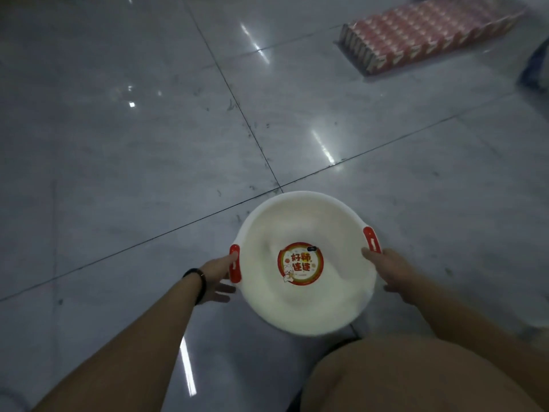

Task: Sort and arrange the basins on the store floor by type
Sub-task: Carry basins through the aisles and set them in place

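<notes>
As left hand (219, 276), right hand (389, 272) hold it — basin (312, 224) | round, white, smooth

The only readable print is on a round red-rimmed paper sticker (300, 263) stuck to the inside bottom of the white round plastic basin (297, 215). It carries two rows of large red Chinese characters on a pale centre. The upper row begins with 好, and the character after it is too blurred to be sure of. The lower row reads 连连. A line of fine print under the characters is too small to read. Printing on the shrink-wrapped pack of red and white cartons (430, 34) lying on the floor cannot be made out.
</notes>
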Tool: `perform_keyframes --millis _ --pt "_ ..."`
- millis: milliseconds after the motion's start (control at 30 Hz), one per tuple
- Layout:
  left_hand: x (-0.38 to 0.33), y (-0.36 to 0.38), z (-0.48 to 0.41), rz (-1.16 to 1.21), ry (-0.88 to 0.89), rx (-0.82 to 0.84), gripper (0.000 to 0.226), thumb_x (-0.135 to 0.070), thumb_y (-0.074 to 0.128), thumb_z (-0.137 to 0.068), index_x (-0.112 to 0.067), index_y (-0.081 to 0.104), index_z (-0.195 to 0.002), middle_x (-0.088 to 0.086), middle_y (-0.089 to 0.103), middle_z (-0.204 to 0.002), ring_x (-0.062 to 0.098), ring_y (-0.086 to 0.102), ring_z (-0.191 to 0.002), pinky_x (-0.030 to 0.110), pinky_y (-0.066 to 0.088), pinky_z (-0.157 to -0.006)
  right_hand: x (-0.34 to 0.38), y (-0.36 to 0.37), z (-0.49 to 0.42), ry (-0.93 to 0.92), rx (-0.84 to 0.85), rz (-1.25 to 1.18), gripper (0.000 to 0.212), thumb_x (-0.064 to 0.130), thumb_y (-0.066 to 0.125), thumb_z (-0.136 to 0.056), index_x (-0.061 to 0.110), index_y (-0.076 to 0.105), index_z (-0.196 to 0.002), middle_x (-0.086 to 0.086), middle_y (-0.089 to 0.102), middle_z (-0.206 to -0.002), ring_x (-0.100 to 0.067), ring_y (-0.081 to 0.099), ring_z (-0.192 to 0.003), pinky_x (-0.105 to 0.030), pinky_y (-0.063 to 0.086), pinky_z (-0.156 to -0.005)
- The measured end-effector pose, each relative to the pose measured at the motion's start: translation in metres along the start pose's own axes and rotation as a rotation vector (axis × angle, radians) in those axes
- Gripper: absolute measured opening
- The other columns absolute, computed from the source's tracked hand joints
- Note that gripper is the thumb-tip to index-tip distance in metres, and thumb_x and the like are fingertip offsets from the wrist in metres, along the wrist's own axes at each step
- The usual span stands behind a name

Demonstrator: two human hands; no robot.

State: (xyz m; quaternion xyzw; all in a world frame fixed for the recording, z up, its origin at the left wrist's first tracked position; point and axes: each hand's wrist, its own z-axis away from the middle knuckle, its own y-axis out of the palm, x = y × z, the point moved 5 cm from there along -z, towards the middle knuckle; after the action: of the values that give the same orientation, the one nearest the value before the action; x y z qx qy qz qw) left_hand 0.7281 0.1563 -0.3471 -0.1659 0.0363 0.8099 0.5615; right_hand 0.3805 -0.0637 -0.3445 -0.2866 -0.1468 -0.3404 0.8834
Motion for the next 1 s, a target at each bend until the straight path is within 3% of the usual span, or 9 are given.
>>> perform_keyframes --millis 100,200,333,467,633,867,1000 --pt "0.005 0.007 -0.008 0.133 0.016 -0.019 0.068 -0.069 0.06 -0.09 -0.015 0.057 -0.13 0.013 0.063 -0.129 0.04 0.063 -0.114 0.058 0.052 -0.101 -0.006 0.007 -0.012 0.039 0.014 -0.207 0.052 0.055 0.056 -0.103 0.018 0.057 -0.139 -0.008 0.067 -0.133 -0.035 0.063 -0.12 -0.058 0.052 -0.106" --pt "0.009 0.011 -0.012 0.263 0.019 -0.059 0.058 -0.059 0.064 -0.093 -0.013 0.062 -0.128 0.012 0.064 -0.126 0.041 0.066 -0.109 0.06 0.053 -0.099 -0.003 0.005 -0.02 0.071 -0.026 -0.34 0.046 0.048 0.06 -0.105 0.012 0.063 -0.133 -0.009 0.071 -0.125 -0.036 0.067 -0.114 -0.056 0.057 -0.098" --pt "0.005 0.024 -0.002 0.325 0.021 -0.081 0.058 -0.067 0.065 -0.089 -0.016 0.068 -0.117 0.01 0.068 -0.116 0.04 0.067 -0.106 0.058 0.058 -0.092 -0.008 0.006 -0.02 0.063 -0.095 -0.422 0.039 0.039 0.063 -0.105 0.012 0.066 -0.134 -0.011 0.074 -0.117 -0.035 0.07 -0.106 -0.052 0.058 -0.095" --pt "-0.013 0.033 0.015 0.29 0.077 -0.024 0.056 -0.063 0.06 -0.094 -0.015 0.069 -0.122 0.013 0.073 -0.116 0.04 0.07 -0.105 0.059 0.059 -0.09 -0.022 -0.011 0.001 0.105 -0.155 -0.489 0.046 0.054 0.058 -0.105 0.014 0.067 -0.125 -0.01 0.072 -0.116 -0.032 0.068 -0.096 -0.042 0.057 -0.077" --pt "-0.058 0.071 0.055 0.151 0.195 0.026 0.048 -0.057 0.055 -0.099 -0.015 0.068 -0.118 0.014 0.074 -0.112 0.04 0.07 -0.103 0.058 0.059 -0.092 -0.039 -0.076 0.046 0.08 -0.254 -0.542 0.056 0.064 0.063 -0.098 0.009 0.07 -0.106 -0.012 0.074 -0.102 -0.034 0.07 -0.09 -0.04 0.057 -0.072" --pt "-0.121 0.165 0.15 0.017 0.45 0.144 0.049 -0.058 0.046 -0.103 -0.017 0.067 -0.118 0.014 0.07 -0.118 0.038 0.066 -0.107 0.056 0.057 -0.093 -0.071 -0.197 0.145 -0.035 -0.437 -0.682 0.046 0.05 0.064 -0.102 0.006 0.069 -0.116 -0.015 0.074 -0.106 -0.036 0.071 -0.089 -0.039 0.057 -0.067" --pt "-0.143 0.225 0.218 -0.07 0.595 0.224 0.047 -0.053 0.052 -0.103 -0.015 0.065 -0.126 0.014 0.068 -0.123 0.037 0.067 -0.105 0.047 0.059 -0.077 -0.108 -0.259 0.224 -0.109 -0.555 -0.798 0.04 0.046 0.062 -0.104 0.009 0.067 -0.119 -0.014 0.074 -0.108 -0.035 0.071 -0.092 -0.039 0.056 -0.068"
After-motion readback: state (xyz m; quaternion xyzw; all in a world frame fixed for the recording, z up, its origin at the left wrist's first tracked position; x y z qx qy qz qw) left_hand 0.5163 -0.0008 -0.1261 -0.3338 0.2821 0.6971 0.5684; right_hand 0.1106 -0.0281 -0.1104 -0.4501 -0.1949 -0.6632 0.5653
